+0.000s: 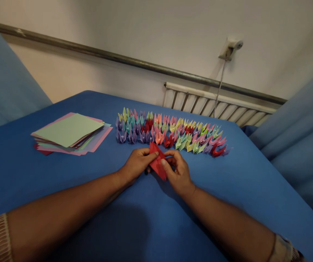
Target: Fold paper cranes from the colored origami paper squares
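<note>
Head view: paper figures (169, 141), many-coloured, standing in rows, seemingly complete; red paper (157, 168), one, nearer me than the figures, part-folded by my reckoning, pinched in my left hand (137, 163) and right hand (180, 174) (thumbs uppermost); loose sheets (69, 129), one stack, left of the figures, apparently unfolded.

a broad blue surface (227, 182) bears a loose stack of colored paper sheets (71, 129), pale green uppermost, at left. toward the far edge, multicolored folded paper figures (160, 136) stand in close rows.
</note>
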`<state>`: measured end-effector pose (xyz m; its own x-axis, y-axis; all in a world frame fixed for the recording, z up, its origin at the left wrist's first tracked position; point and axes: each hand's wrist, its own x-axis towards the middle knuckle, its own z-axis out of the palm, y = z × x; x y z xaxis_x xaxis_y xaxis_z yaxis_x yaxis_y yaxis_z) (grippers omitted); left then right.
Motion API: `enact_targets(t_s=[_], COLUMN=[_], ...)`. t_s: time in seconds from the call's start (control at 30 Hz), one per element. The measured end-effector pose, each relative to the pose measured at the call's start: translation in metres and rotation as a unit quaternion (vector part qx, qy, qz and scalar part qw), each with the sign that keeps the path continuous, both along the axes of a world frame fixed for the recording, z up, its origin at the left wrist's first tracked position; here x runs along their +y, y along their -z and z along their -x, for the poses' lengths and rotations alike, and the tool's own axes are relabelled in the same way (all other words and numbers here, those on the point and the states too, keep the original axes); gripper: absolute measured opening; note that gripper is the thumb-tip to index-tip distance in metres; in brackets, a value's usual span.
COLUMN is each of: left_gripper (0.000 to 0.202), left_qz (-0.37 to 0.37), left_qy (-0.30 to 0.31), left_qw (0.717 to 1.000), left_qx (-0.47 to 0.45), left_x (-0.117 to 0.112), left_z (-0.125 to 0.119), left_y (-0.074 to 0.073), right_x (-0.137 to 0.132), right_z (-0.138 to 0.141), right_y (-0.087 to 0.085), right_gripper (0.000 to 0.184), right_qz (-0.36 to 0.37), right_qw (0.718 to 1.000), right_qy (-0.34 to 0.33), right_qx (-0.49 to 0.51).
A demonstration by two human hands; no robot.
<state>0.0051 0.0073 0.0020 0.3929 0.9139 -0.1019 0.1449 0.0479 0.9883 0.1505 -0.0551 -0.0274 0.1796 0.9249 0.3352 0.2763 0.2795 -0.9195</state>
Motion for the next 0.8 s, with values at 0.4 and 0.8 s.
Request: enact_targets(t_s=[0.4,0.8], left_gripper=[0.031,0.037], left_qz=[-0.004,-0.022], left_qy=[0.049,0.070], left_qw=[0.999,0.997], left_qx=[0.005,-0.009], left_x=[-0.004,-0.003], left_z=[-0.001,0.000], left_y=[0.002,0.001], right_x=[0.017,0.016], right_z=[0.000,-0.001], right_y=[0.005,0.004], right_gripper=[0.039,0.040], right_qz=[0.110,0.116], right_qw=[0.954,0.950], right_qy=[-0.051,-0.093], right_qx=[0.273,0.274])
